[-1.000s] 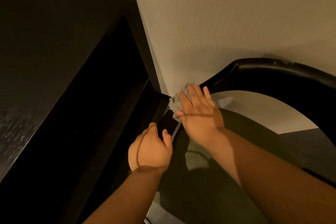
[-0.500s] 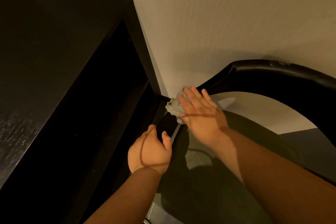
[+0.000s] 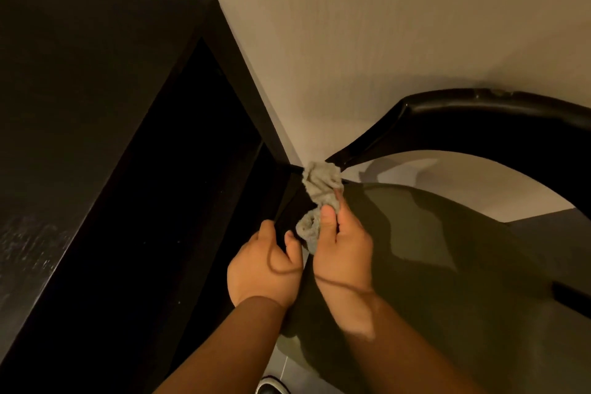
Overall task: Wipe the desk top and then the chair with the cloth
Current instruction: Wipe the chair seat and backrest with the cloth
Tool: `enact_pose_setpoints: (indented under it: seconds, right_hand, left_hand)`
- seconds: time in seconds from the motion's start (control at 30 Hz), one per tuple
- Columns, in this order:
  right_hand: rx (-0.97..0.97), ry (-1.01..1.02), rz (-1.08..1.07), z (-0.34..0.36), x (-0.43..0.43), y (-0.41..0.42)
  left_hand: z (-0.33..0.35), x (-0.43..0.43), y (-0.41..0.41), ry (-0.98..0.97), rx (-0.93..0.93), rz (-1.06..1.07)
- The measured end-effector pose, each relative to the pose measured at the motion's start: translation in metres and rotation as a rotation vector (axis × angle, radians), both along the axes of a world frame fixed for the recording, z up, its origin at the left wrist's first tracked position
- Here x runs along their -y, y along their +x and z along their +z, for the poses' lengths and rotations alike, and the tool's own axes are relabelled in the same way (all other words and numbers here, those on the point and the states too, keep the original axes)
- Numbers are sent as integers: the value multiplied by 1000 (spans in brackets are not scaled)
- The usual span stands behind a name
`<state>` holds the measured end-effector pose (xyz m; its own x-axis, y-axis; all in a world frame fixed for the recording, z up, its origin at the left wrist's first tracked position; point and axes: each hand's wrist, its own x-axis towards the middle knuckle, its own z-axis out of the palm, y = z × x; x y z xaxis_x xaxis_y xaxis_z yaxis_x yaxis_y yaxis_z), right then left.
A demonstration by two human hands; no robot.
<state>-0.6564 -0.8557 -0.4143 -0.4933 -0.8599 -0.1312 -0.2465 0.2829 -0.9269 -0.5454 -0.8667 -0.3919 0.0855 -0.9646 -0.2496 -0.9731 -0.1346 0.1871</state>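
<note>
A crumpled grey cloth (image 3: pixel 320 189) lies against the left edge of the chair, where the black curved backrest (image 3: pixel 479 118) meets the olive seat (image 3: pixel 447 249). My right hand (image 3: pixel 343 253) grips the cloth's lower part, thumb and fingers curled round it. My left hand (image 3: pixel 263 269) holds the chair's dark left frame edge just left of the cloth, thumb on the inner side. The black desk top (image 3: pixel 80 105) fills the left half of the view.
A beige wall (image 3: pixel 383 25) stands close behind the desk and chair. Under the desk top is a dark open recess (image 3: pixel 192 185). Grey floor tile and the tip of a shoe (image 3: pixel 271 389) show at the bottom edge.
My right hand has pulled back toward me along the chair's edge and changed from pressing flat on the cloth to gripping it. The left hand has kept its hold.
</note>
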Motion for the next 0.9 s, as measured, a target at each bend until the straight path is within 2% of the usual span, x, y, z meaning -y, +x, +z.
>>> enact_pose_setpoints:
  seconds: [0.2,0.3,0.43,0.5,0.63,0.77,0.83,0.9]
  right_hand:
    - [208,243,33,9,42,8]
    - [235,255,-140,6,77,-8]
    - [242,451,-332,0,112,-17]
    - [227,431,-292,6,98,-9]
    - [62,414,-205,11,84,-11]
    - [275,462,-413,6,128,-31]
    - [222,462,-515,5,134,-24]
    - [89,440,-474,9,125,-5]
  left_hand:
    - [-6,2,-1,20,21,11]
    - [-5,1,-2,-16,37,-3]
    - [-4,1,0,-18,54,-33]
    - [-4,2,0,-22,44,-33]
    - [-3,3,0,-20,26,-44]
    - [-1,5,1,26,19,-50]
    - [-1,7,1,57,11,-40]
    - [0,7,2,79,10,-51]
